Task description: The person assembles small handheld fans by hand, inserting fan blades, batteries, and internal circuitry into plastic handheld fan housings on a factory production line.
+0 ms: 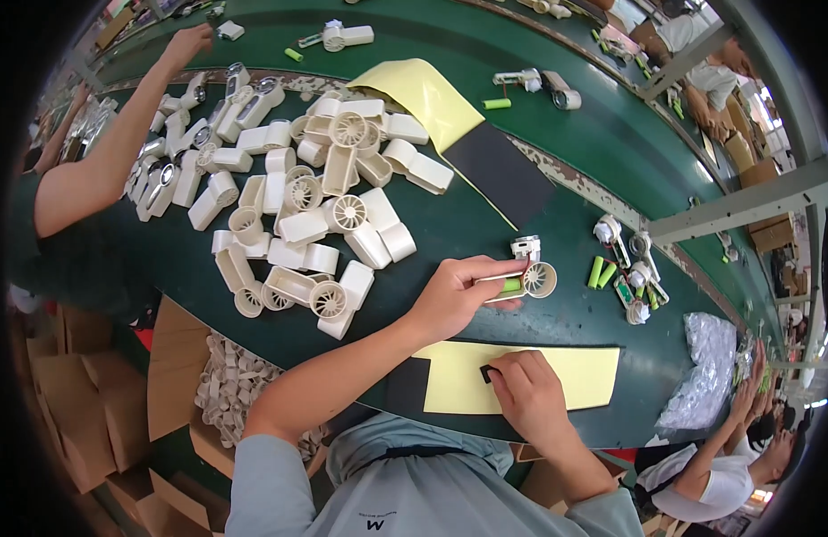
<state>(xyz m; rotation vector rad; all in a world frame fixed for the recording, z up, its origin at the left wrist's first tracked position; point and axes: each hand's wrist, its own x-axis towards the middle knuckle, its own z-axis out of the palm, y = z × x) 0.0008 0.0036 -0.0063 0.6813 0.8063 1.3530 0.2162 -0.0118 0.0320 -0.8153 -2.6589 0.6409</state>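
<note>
My left hand (450,295) grips an open cream plastic fan housing (540,279) above the green table. A green battery cell (511,285) lies in its handle part, and a white motor piece (526,248) stands out at its far side. Below it, my right hand (530,394) pinches a small black foam-like piece (486,373) between thumb and fingers, over a pale yellow backing sheet (593,376). Part of that sheet, at its left end, is covered by a black pad (407,385). My right fingers hide some of the small piece.
Cream housings (288,224) are heaped at left. Beyond them lies another yellow sheet (414,89) with a black part (499,174). Motor assemblies (642,268) and green cells (602,272) sit at right, near a plastic bag (700,371). A co-worker's arm (101,179) reaches across at far left.
</note>
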